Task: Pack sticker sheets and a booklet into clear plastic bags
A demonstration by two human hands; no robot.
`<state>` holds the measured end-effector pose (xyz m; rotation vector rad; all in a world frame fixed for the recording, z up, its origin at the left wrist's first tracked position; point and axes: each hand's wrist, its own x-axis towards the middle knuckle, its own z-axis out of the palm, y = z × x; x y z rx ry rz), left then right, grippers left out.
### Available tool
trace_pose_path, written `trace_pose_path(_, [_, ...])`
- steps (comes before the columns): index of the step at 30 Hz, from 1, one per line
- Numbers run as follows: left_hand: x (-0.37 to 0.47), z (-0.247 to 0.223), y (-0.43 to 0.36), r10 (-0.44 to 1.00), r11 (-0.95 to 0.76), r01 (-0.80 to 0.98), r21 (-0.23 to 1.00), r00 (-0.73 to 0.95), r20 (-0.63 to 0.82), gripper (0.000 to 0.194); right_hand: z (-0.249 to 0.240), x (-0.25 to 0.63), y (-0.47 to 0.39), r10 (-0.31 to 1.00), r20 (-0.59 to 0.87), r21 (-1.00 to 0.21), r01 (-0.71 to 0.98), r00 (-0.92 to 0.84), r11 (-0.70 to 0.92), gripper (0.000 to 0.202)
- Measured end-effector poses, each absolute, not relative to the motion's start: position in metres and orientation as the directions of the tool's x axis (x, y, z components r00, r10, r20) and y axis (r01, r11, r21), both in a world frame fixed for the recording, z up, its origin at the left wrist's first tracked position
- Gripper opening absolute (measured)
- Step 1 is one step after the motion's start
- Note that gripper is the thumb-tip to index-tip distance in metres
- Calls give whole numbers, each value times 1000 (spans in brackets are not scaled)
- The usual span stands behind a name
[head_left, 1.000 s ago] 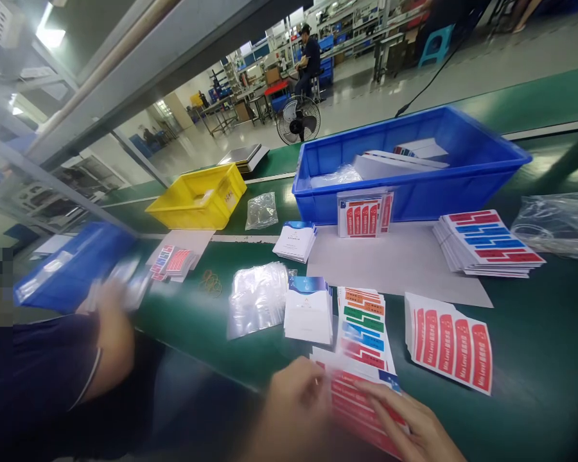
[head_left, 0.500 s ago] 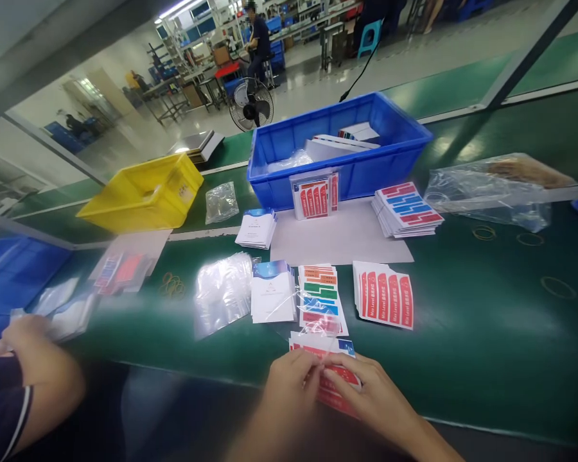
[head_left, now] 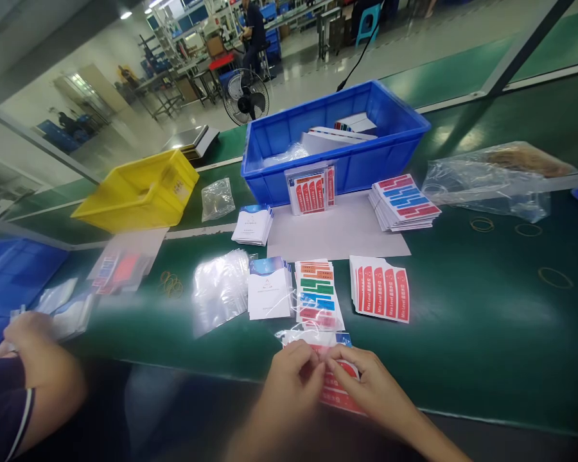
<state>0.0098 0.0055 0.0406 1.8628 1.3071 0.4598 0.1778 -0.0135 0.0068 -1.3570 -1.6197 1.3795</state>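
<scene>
Gripping a packet point(head_left: 340, 403), the left hand point(head_left: 289, 378) and right hand point(head_left: 366, 382) have closed, nearly meeting fingertips, on the near side of the tub point(head_left: 366, 167) and well apart from it; red labels point(head_left: 344, 380) and a blue corner point(head_left: 344, 338) show in the packet, with clear film point(head_left: 289, 334) at its far edge. To the tub's near left, a co-worker's hand point(head_left: 25, 330) is beside pale packets point(head_left: 74, 314); its grip cannot be told. Nearer the tub runs a row: clear bags point(head_left: 221, 289), booklets point(head_left: 270, 292), coloured sheets point(head_left: 318, 289), red sheets point(head_left: 384, 292). Rubber bands point(head_left: 172, 284) lie to the tub's near left and near right. Just before the tub is paper point(head_left: 347, 240), with a striped stack point(head_left: 407, 202) at its right edge. A sample packet point(head_left: 311, 194) stands against the tub's near wall. Left of the tub is a yellow bin point(head_left: 125, 215); beyond the tub, a fan point(head_left: 245, 102)
</scene>
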Motion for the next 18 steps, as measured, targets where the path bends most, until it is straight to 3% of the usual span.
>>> trace_pose_path(5, [9,38,1,910,-233,647,726,409,-73,14,10,174,-13,943,-149,-931,362,-298,-33,27])
trace_pose_path(10, [8,31,-4,891,-441,720,536,423,165,20,11,171,-15,940,-134,-919,395,-314,1,29])
trace_pose_path(13, [3,32,-2,894,-437,791,428,331,300,23,9,170,-18,947,-122,-901,433,-297,19,29])
trace_pose_path(15, [0,37,0,909,-390,828,403,278,309,23,10,172,-20,949,-114,-890,455,-295,35,28])
trace_pose_path(18, [-1,43,-3,900,-433,816,383,365,238,23,16,179,-19,953,-119,-872,488,-279,34,23])
